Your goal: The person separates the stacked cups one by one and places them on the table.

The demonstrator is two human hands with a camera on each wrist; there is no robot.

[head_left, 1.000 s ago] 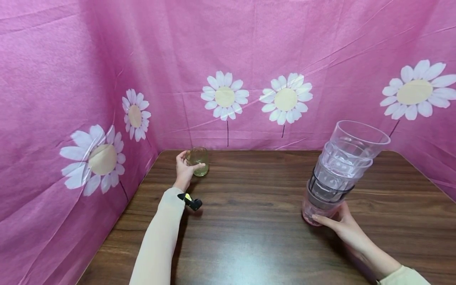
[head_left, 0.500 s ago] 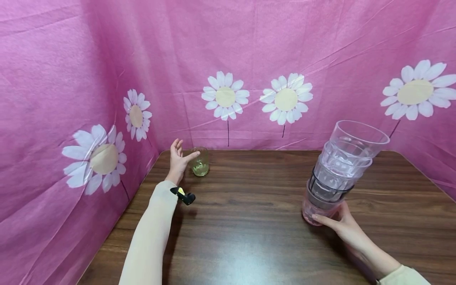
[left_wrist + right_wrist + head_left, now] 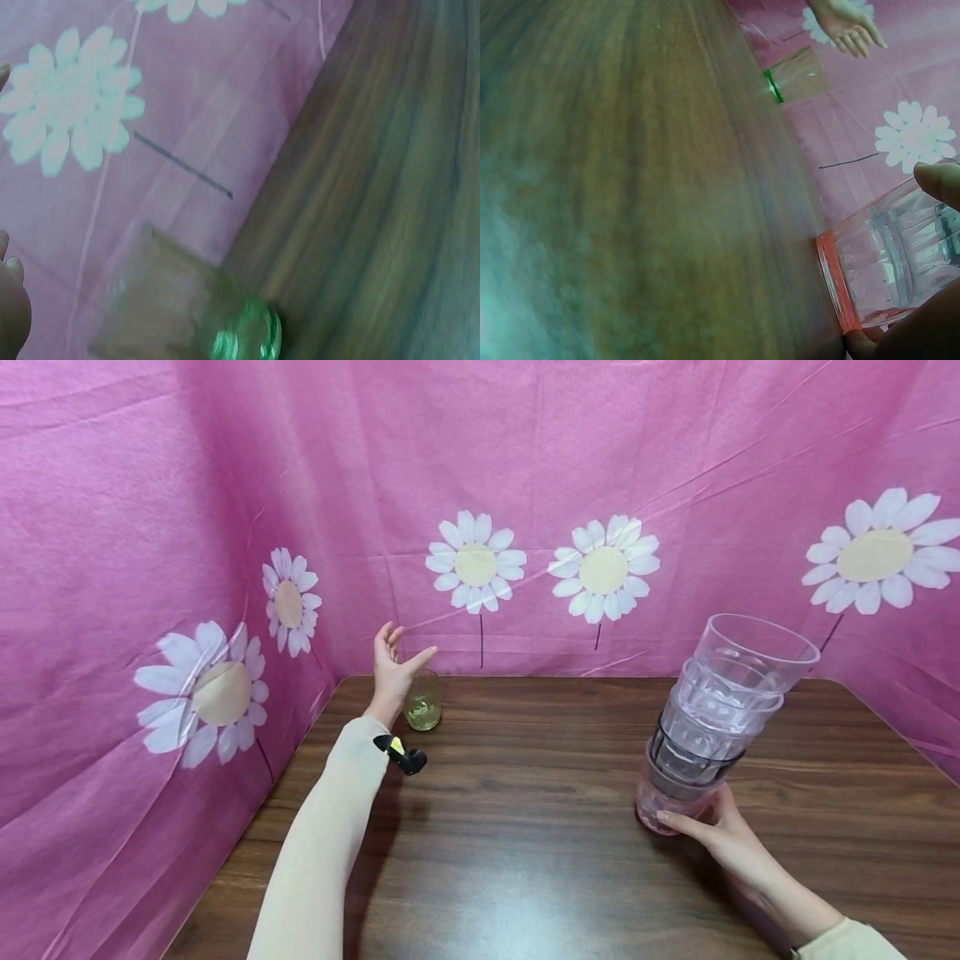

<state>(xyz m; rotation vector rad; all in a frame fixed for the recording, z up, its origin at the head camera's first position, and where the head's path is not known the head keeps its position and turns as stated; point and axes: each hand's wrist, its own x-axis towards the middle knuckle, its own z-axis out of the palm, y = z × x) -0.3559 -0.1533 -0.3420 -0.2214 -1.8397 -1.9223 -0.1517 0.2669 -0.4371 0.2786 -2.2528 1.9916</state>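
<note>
Fingers of L hand [image 3: 392, 681] wide, thumb well off from the rest, nothing held. Just beside & below: green glass [image 3: 424, 710], upright on table [image 3: 525, 793] nr far L corner; R wrist view shows a gap btwn hand & glass. R hand [image 3: 731, 843]: thumb & fingers curled round pink bottom glass [image 3: 649, 802] of tall nested stack [image 3: 708, 727]. Stack leans in head view; can't tell if true tilt or lens, nor if base touches table. Step looks like lining up L hand w/ glass: prob. best to lower thumb & fingers either side, grip lightly under rim, avoid nudging it. R grip firm, stack vert., b/c likely top-heavy. Beyond table: pink curtain [image 3: 360, 468] w/ white flowers [image 3: 476, 564].
</note>
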